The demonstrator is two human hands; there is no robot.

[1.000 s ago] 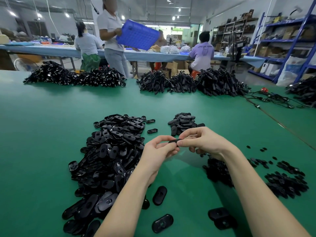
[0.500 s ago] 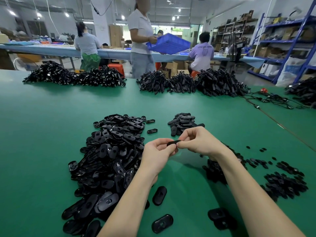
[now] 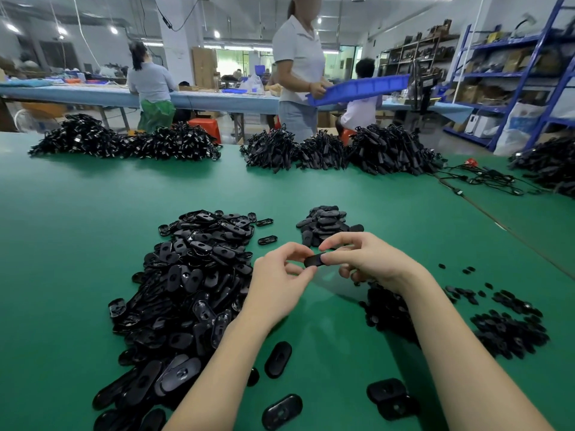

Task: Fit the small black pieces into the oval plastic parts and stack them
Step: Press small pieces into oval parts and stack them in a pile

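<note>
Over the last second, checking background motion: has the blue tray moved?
Yes. The blue tray has gone rightward and tipped flatter, judged against the seated person in purple, whom it now partly covers.

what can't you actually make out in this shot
- Head view: whether a small piece already sits in the oval part; the fingertips of the left hand and right hand cover most of it.
- Head view: the near end of the big pile of oval parts is cut off by the bottom edge.
- Head view: the shape of the small black pieces at right; too small and dark.
- Head view: part of that heap is hidden behind the right forearm.
</note>
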